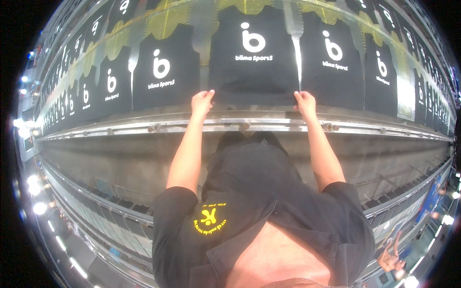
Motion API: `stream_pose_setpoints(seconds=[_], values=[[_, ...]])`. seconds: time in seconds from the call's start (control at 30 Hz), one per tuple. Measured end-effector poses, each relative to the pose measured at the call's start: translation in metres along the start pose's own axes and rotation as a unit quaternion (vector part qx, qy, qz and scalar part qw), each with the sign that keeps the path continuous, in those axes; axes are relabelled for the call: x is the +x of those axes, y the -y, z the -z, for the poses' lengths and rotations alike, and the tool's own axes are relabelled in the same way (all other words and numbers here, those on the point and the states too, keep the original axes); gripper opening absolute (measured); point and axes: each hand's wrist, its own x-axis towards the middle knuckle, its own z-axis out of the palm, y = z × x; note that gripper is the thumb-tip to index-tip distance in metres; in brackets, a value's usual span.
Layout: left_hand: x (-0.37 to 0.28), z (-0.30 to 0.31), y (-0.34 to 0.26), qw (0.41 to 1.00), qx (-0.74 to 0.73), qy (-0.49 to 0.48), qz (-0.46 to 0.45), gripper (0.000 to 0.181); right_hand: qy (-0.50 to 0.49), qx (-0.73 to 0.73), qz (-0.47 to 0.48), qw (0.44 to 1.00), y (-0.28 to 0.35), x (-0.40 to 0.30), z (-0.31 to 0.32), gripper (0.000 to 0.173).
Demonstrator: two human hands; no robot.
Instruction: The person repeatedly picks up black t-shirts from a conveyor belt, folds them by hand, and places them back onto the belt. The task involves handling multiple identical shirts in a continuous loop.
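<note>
A black sleeveless garment panel (254,77) lies in front of me on the long printing table, with a white printed logo and lettering on it. My left hand (202,102) pinches its near left corner between thumb and fingers. At the near right corner, my right hand (305,103) grips the hem in the same way. Between the two hands the hem looks stretched fairly straight. The panel's far end rests over a yellow-lined patch (248,5) on the table.
Matching black panels lie to the left (165,68) and right (333,64), with several more along the curving table. A metal rail with bolts (266,125) runs along the near edge. Behind me stands another long table (133,216). Another person (390,257) is at lower right.
</note>
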Motion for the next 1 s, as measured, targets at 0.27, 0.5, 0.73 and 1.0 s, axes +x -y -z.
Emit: stream_pose_setpoints(seconds=[0.27, 0.5, 0.73, 1.0], values=[[-0.024, 0.096, 0.022, 0.998, -0.063, -0.025, 0.015, 0.029, -0.012, 0.104, 0.021, 0.994, 0.024, -0.065, -0.044, 0.022], [0.057, 0.303, 0.077, 0.901, -0.381, -0.175, 0.108, 0.038, 0.280, 0.200, -0.101, 0.933, 0.101, -0.135, -0.213, 0.024], [0.129, 0.402, 0.117, 0.849, -0.490, -0.110, 0.166, 0.035, 0.172, 0.459, -0.316, 0.812, 0.098, -0.142, -0.379, 0.031], [0.124, 0.407, 0.088, 0.883, -0.358, 0.095, 0.288, 0.035, 0.117, 0.510, -0.326, 0.787, 0.101, -0.131, -0.433, 0.027]])
